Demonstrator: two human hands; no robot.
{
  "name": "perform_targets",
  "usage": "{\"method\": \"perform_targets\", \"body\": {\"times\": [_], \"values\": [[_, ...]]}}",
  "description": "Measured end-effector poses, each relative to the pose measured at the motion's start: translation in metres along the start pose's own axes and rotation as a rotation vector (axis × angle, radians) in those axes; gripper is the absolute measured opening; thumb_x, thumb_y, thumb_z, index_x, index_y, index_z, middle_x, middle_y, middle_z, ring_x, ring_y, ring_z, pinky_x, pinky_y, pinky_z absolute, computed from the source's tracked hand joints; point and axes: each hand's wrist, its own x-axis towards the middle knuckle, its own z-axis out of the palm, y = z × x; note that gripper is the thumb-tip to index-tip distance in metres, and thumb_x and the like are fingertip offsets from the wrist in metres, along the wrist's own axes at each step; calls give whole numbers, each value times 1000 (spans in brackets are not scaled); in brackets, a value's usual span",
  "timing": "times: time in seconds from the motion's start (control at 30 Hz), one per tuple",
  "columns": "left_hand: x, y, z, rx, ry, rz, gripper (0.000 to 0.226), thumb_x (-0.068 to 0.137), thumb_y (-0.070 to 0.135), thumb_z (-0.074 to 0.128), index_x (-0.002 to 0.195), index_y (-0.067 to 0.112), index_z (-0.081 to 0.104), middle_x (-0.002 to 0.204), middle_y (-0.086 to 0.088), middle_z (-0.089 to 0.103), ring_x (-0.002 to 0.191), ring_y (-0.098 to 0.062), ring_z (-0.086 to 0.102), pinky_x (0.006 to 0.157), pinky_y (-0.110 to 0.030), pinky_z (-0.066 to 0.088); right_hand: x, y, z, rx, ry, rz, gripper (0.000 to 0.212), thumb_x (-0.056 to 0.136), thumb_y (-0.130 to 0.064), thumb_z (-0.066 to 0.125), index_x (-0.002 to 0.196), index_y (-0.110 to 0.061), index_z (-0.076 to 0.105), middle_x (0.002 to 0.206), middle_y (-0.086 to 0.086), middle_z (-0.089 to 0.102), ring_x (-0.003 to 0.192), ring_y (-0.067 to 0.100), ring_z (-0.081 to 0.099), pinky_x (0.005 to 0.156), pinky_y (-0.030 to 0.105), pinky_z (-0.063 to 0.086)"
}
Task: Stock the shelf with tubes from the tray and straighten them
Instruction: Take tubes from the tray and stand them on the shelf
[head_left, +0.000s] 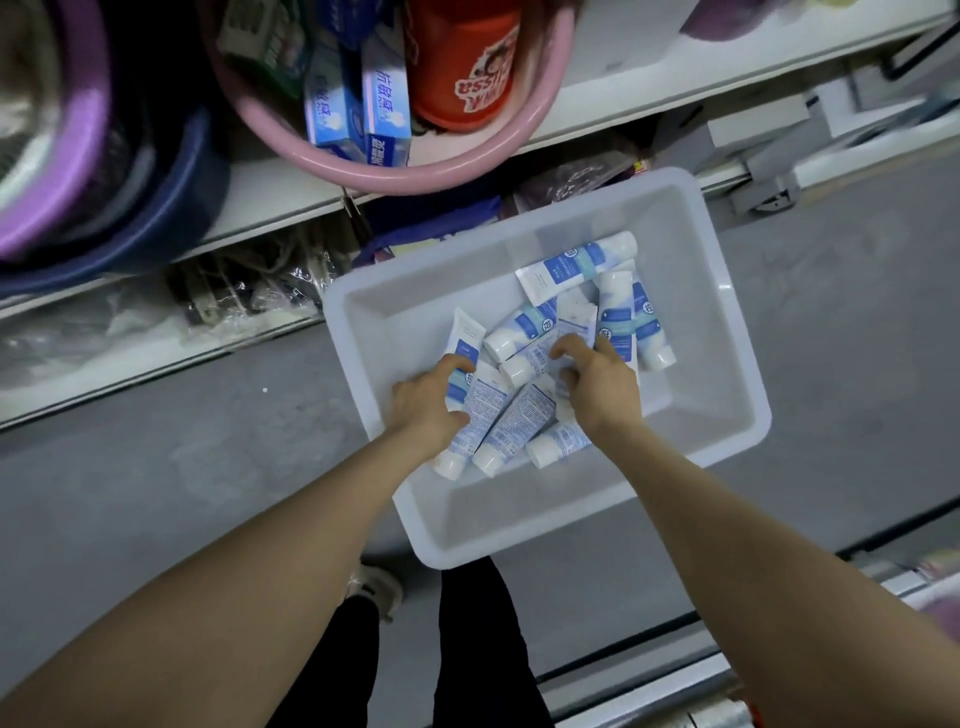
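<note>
Tubes (545, 358) lie jumbled in a white tray (727, 332) that sits on the grey floor (156, 478) just in front of the shelf (270, 182). They are white with blue labels and white caps, pointing in different directions, some lying across others. Both hands reach down into the pile. The left hand (423, 402) has its fingers curled over a tube (460, 348) at the left side of the heap, thumb and fingers closing round it. The right hand (600, 382) has its fingers bent down onto the tubes in the middle, pinching at one there; which tube it has is hard to tell, since the fingers cover it. More tubes (613, 306) lie at the far right of the tray, apart from the hands. On the shelf above stands a pink basin (467, 166) with blue toothpaste boxes (358, 109) and a red cup (467, 57) inside, and purple and blue basins (104, 171) stacked to its left
</note>
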Motion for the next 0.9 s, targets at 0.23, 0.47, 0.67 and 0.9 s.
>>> {"method": "perform_targets", "body": {"times": [0.23,0.47,0.67,0.9], "values": [[-57,19,-59,-184,86,197,40,87,17,66,121,35,55,116,8,62,95,-17,57,83,-24,43,-54,-43,-38,-37,31,-112,28,94,-11,48,118,-23,54,107,12,50,82,33,57,69,32,46],[-146,24,-137,-145,223,341,41,90,10,59,128,25,58,122,-2,63,104,-23,58,84,-18,36,-116,-123,-104,-22,149,-250,43,87,5,50,122,-19,55,103,16,49,80,38,56,63,35,41],[-232,16,-225,-127,413,394,46,88,12,60,130,30,57,130,-2,60,114,-23,56,96,-29,40,-169,-205,-168,3,273,-390,37,92,-5,46,122,-25,51,103,6,41,77,28,47,68,31,36],[-313,9,-319,-191,710,489,40,85,15,66,119,37,64,118,1,68,99,-23,63,92,-34,48,-218,-309,-226,53,405,-612,30,94,-16,43,114,-38,49,98,-4,41,73,14,44,74,35,36]]}}
